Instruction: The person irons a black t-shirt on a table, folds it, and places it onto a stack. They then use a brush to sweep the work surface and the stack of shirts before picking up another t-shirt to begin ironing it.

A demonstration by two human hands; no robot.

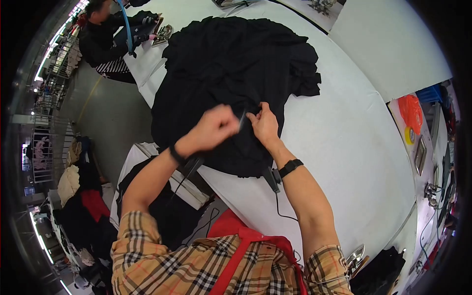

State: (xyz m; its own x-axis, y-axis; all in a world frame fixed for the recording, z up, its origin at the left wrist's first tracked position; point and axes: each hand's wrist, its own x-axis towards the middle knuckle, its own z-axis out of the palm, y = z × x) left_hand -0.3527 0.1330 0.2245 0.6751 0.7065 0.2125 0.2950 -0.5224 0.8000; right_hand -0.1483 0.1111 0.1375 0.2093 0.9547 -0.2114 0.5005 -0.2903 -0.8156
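Observation:
Black fabric garments [236, 62] lie spread in a wrinkled pile on the white-covered table [339, 147]. Over the lower part of the pile is my left hand [219, 123], blurred, with its fingers curled; a thin, shiny object [242, 120] shows at its fingertips, too blurred to name. Close by on the right, my right hand [263, 123] pinches a bit of the black fabric between thumb and fingers. Each wrist wears a black band with a small dark device, and a cable hangs from the right one.
At the upper left a co-worker [107, 40] handles a steam iron [162, 34] at the table's edge. Another iron [356, 258] stands at the lower right near black cloth [379, 271]. An orange plastic bag [410, 112] and yellow tape roll [409, 135] lie on the right-hand surface.

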